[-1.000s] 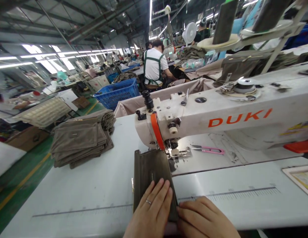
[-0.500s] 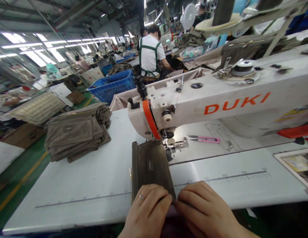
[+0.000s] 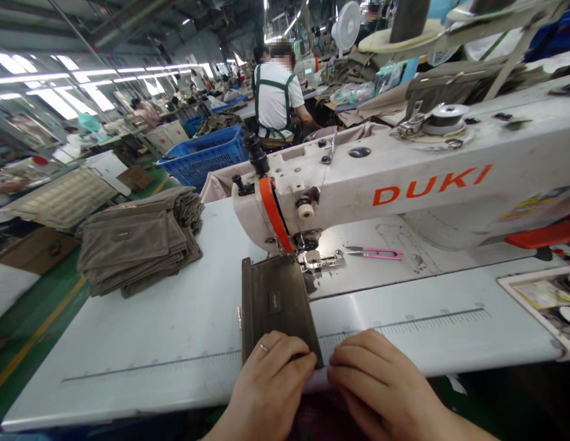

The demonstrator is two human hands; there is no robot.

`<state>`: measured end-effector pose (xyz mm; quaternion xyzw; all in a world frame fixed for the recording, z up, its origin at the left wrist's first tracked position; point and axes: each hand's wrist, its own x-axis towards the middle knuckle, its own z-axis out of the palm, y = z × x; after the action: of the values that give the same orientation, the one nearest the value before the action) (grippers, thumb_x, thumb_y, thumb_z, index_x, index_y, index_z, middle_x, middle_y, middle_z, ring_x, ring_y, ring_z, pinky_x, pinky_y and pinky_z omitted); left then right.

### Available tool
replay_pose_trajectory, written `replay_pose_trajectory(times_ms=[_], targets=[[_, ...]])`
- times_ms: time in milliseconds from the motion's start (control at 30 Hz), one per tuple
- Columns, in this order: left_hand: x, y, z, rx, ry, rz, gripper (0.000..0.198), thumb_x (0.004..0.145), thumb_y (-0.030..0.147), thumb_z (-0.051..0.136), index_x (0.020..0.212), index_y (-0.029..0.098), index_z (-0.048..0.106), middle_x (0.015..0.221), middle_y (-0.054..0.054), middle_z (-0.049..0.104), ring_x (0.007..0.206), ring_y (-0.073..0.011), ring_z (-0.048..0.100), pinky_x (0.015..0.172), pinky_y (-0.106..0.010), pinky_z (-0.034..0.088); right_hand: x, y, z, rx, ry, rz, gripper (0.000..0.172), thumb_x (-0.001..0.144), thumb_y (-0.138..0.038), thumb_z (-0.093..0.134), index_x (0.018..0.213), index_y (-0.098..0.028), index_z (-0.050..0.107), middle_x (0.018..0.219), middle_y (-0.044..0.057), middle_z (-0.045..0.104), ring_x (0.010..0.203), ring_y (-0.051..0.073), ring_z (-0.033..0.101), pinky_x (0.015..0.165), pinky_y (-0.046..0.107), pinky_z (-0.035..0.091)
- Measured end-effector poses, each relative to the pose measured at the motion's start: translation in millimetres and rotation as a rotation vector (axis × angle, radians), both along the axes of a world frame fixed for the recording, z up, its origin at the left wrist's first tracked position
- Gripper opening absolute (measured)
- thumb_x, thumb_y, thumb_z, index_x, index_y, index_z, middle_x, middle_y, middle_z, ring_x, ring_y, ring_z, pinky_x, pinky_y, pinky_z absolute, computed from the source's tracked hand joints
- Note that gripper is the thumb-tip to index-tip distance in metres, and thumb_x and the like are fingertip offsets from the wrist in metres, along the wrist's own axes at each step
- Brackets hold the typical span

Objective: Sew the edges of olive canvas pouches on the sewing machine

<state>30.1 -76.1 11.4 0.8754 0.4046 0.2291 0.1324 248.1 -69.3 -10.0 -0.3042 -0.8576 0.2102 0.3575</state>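
A dark olive-brown fabric bag panel (image 3: 285, 278) with a small label lies flat on the sewing table, its far end under the presser foot of the white sewing machine (image 3: 340, 184). A gold zipper pull shows at its left edge. My left hand (image 3: 278, 380), with a ring on one finger, is closed on the panel's near end. Just right of the near corner, my right hand (image 3: 381, 373) is closed with its fingers curled together, a narrow gap from the panel. Its fingertips are hidden, so I cannot make out what they hold.
A stack of similar fabric pieces (image 3: 138, 239) lies on the left of the table. Pink-handled thread snips (image 3: 376, 252) rest right of the needle area. A tray with bobbins (image 3: 542, 300) is at the right. Behind are a blue crate (image 3: 204, 156) and a seated person (image 3: 275, 95).
My right hand has come slightly away from the panel's near corner, leaving a small gap. My left hand stays on the panel. The whole view has shifted slightly.
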Motion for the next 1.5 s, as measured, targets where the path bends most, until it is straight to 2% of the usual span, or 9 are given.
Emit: replay_pose_trajectory(times_ms=[133, 300, 400, 500, 633, 833, 1000, 1200, 1500], targets=[[-2.4, -0.3, -2.7, -0.001, -0.026, -0.009, 0.025, 0.093, 0.007, 0.047, 0.108, 0.015, 0.064, 0.096, -0.008, 0.063, 0.086, -0.0197, 0.055, 0.077, -0.035, 0.051, -0.5, 0.3, 0.3, 0.014, 0.008, -0.015, 0.021, 0.089, -0.009, 0.047, 0.099, -0.017, 0.064, 0.090, 0.006, 0.065, 0.086, 0.019, 0.057, 0.078, 0.032, 0.048], [-3.0, 0.3, 0.1, 0.053, -0.011, -0.050, 0.025, 0.094, 0.008, 0.045, 0.111, 0.014, 0.064, 0.101, -0.010, 0.065, 0.092, -0.0203, 0.058, 0.084, -0.036, 0.052, -2.0, 2.1, 1.7, 0.050, -0.056, -0.040, 0.020, 0.091, -0.011, 0.046, 0.097, -0.017, 0.065, 0.093, 0.007, 0.067, 0.089, 0.019, 0.058, 0.079, 0.032, 0.048], [-1.8, 3.9, -2.4, 0.163, -0.009, -0.084, 0.024, 0.096, 0.009, 0.043, 0.107, 0.012, 0.064, 0.097, -0.010, 0.068, 0.090, -0.0186, 0.061, 0.081, -0.032, 0.054, -3.3, 6.1, -2.8, 0.178, -0.072, -0.025, 0.023, 0.097, -0.015, 0.043, 0.104, -0.015, 0.065, 0.100, 0.007, 0.069, 0.090, 0.018, 0.060, 0.077, 0.031, 0.048], [-1.0, 9.3, -9.4, 0.284, -0.061, -0.105, 0.020, 0.093, 0.005, 0.046, 0.098, 0.011, 0.065, 0.090, -0.007, 0.071, 0.082, -0.0153, 0.064, 0.074, -0.026, 0.055, -6.1, 11.6, -12.1, 0.326, -0.064, -0.039, 0.027, 0.102, -0.020, 0.039, 0.100, -0.017, 0.066, 0.099, 0.004, 0.071, 0.085, 0.017, 0.059, 0.074, 0.031, 0.046], [-2.7, 18.0, -12.8, 0.313, -0.079, -0.102, 0.019, 0.094, 0.005, 0.047, 0.094, 0.012, 0.064, 0.089, -0.005, 0.073, 0.079, -0.0129, 0.065, 0.072, -0.024, 0.055, -10.2, 18.3, -21.8, 0.377, -0.080, -0.076, 0.027, 0.102, -0.019, 0.041, 0.096, -0.019, 0.067, 0.099, 0.002, 0.071, 0.082, 0.016, 0.058, 0.073, 0.031, 0.046], [-8.4, 33.0, -1.7, 0.197, -0.042, -0.125, 0.021, 0.096, 0.009, 0.043, 0.099, 0.013, 0.064, 0.096, -0.006, 0.072, 0.081, -0.0155, 0.064, 0.075, -0.028, 0.054, -11.8, 33.0, -16.4, 0.362, -0.126, -0.051, 0.033, 0.103, -0.018, 0.035, 0.096, -0.020, 0.067, 0.100, 0.000, 0.072, 0.078, 0.016, 0.057, 0.070, 0.030, 0.046], [-10.9, 46.4, 4.8, 0.150, -0.017, -0.151, 0.025, 0.098, 0.010, 0.039, 0.105, 0.012, 0.063, 0.099, -0.008, 0.071, 0.091, -0.0167, 0.063, 0.083, -0.031, 0.053, -10.7, 44.5, -6.7, 0.274, -0.181, -0.004, 0.027, 0.099, -0.017, 0.040, 0.105, -0.020, 0.066, 0.103, 0.004, 0.071, 0.079, 0.018, 0.057, 0.070, 0.031, 0.049], [-14.4, 64.2, 5.7, 0.083, 0.026, -0.158, 0.021, 0.095, 0.008, 0.045, 0.104, 0.013, 0.064, 0.100, -0.006, 0.070, 0.093, -0.0150, 0.063, 0.089, -0.029, 0.051, -14.0, 58.8, 2.9, 0.155, -0.223, 0.032, 0.023, 0.082, -0.010, 0.053, 0.100, -0.018, 0.065, 0.101, 0.004, 0.069, 0.084, 0.019, 0.057, 0.074, 0.032, 0.050], [-17.8, 93.5, 3.4, 0.136, 0.044, -0.152, 0.021, 0.094, 0.010, 0.047, 0.101, 0.014, 0.066, 0.099, -0.006, 0.071, 0.094, -0.0148, 0.063, 0.092, -0.029, 0.052, -22.2, 81.5, 18.9, 0.096, -0.346, 0.032, 0.021, 0.078, -0.008, 0.057, 0.095, -0.018, 0.065, 0.091, 0.004, 0.066, 0.077, 0.020, 0.056, 0.069, 0.034, 0.051]])
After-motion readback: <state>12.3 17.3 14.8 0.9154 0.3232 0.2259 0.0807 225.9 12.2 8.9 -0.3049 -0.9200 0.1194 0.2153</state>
